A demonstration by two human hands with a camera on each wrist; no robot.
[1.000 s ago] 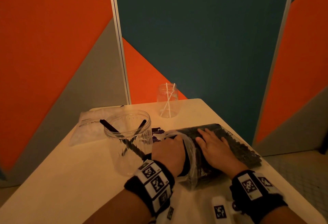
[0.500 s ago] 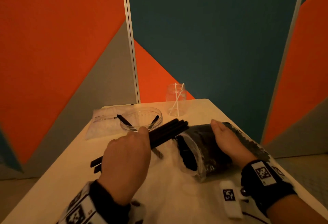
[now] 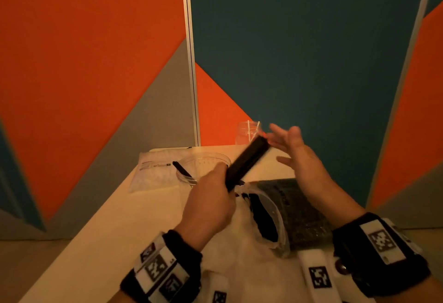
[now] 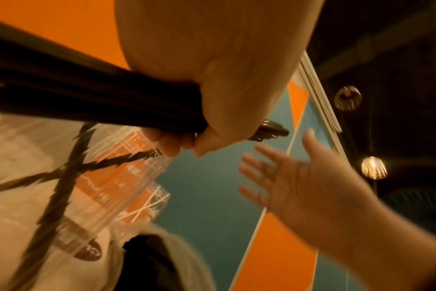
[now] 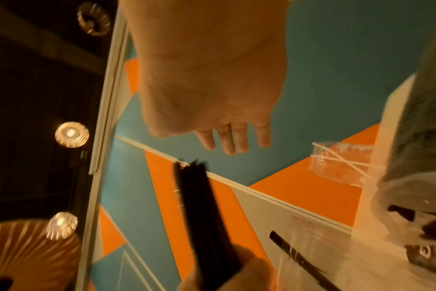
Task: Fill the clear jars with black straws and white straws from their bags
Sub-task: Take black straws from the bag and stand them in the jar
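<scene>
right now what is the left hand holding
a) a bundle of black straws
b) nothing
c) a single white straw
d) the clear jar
a) the left hand grips a bundle of black straws, lifted above the table, while the right hand is open beside the bundle's far end.

Your left hand (image 3: 208,203) grips a bundle of thin black plastic straws (image 3: 247,162), tilted up-right, tips just beside your right hand's spread fingers (image 3: 279,135).
</scene>
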